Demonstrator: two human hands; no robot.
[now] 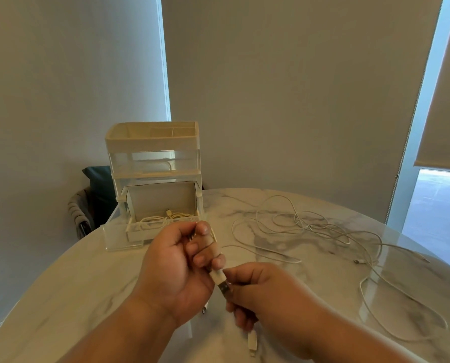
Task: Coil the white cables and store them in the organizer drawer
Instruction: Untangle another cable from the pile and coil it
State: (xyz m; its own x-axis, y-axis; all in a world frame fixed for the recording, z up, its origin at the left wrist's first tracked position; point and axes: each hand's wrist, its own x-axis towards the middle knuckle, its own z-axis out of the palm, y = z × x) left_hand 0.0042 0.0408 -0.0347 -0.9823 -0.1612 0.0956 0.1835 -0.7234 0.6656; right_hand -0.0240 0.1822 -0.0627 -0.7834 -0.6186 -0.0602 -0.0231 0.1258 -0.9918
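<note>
My left hand (182,265) grips a white cable bundle (213,252) whose USB plug (223,286) sticks out toward my right hand (266,294). The right hand pinches the cable at the plug, and a small white connector (252,343) hangs below it. Behind my hands stands the clear organizer (153,163) with its bottom drawer (134,233) pulled open. A coiled white cable (166,218) lies inside that drawer. Several loose white cables (323,229) sprawl tangled across the table to the right.
The round marble table (87,284) carries everything. A chair with a dark cushion (95,189) stands behind the organizer at the left. Roller blinds and a window (433,200) are at the right.
</note>
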